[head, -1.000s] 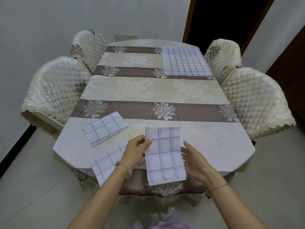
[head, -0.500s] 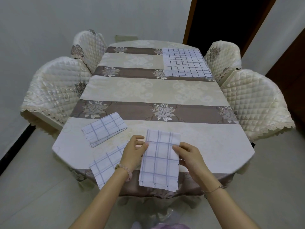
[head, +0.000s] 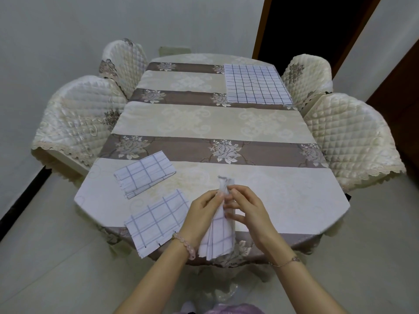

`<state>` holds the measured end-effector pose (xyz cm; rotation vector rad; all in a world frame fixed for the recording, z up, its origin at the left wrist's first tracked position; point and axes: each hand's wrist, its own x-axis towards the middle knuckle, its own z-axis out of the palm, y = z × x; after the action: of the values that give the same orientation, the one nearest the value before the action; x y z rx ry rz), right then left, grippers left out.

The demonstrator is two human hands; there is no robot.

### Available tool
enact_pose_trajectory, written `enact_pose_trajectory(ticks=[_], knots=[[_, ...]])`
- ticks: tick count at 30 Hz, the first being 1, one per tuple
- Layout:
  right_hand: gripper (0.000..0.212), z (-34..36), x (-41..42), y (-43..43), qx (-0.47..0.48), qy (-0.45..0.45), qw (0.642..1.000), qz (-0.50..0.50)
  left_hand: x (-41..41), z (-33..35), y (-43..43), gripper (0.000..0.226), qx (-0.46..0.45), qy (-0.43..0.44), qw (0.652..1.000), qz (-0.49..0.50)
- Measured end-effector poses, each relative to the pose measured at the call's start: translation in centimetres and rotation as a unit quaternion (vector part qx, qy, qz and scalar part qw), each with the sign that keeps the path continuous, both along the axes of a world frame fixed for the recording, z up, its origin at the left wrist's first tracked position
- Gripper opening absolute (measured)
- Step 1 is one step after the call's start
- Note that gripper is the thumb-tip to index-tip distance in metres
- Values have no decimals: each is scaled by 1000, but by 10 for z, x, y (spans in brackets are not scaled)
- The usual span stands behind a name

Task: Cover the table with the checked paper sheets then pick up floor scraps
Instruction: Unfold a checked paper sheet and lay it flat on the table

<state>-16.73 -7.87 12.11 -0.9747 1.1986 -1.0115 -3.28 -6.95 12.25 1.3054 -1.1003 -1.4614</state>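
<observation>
Both hands have drawn together since half a second ago, and the folded sheet (head: 217,241), flat-faced before, now hangs bunched and narrow over the near edge of the table (head: 283,196). The left hand (head: 201,214) and right hand (head: 247,211) pinch its top with curled fingers. A second folded sheet (head: 145,174) lies to the left, a third folded sheet (head: 156,220) overhangs the edge, and a spread sheet (head: 256,87) covers the far right corner.

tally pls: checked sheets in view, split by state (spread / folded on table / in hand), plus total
Spread sheet, far right of table: 1
Folded sheets, lying near left: 2
Held sheet, pinched by left hand and right hand: 1
Total: 4 sheets
</observation>
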Motion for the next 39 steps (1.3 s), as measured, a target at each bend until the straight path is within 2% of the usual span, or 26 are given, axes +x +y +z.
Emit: enact_pose_trajectory(ticks=[7, 10, 11, 13, 16, 22, 26, 29, 34, 38, 39], knots=[[30, -2, 6, 1, -4, 20, 1000, -9, -4, 3, 3, 30, -7, -26, 1000, 15], [12, -1, 4, 2, -17, 12, 999, -31, -1, -1, 2, 27, -15, -32, 999, 38], [20, -2, 0, 1, -18, 8, 999, -40, 3, -2, 1, 27, -16, -34, 998, 54], [27, -2, -10, -2, -2, 0, 999, -49, 16, -7, -4, 30, -17, -46, 994, 98], [18, -2, -29, -5, 37, 15, 998, -48, 43, -15, -12, 33, -25, -90, 984, 150], [22, -13, -52, -16, 99, 58, 992, -50, 83, -38, -35, 28, 3, -142, 974, 177], [28, -24, -51, -15, 152, -18, 988, -32, 85, -52, -42, 20, 14, -112, 976, 185], [27, -32, -46, -6, 169, -60, 984, 23, 85, -59, -44, 18, 34, -75, 974, 212], [32, -53, -30, 13, 192, -10, 978, 83, 100, -79, -46, 22, 89, -62, 967, 231], [5, -57, -9, 16, 189, 33, 976, 103, 107, -84, -45, 28, 117, -85, 965, 218], [9, -57, -5, 15, 183, 66, 976, 103, 107, -83, -44, 29, 115, -85, 965, 220]])
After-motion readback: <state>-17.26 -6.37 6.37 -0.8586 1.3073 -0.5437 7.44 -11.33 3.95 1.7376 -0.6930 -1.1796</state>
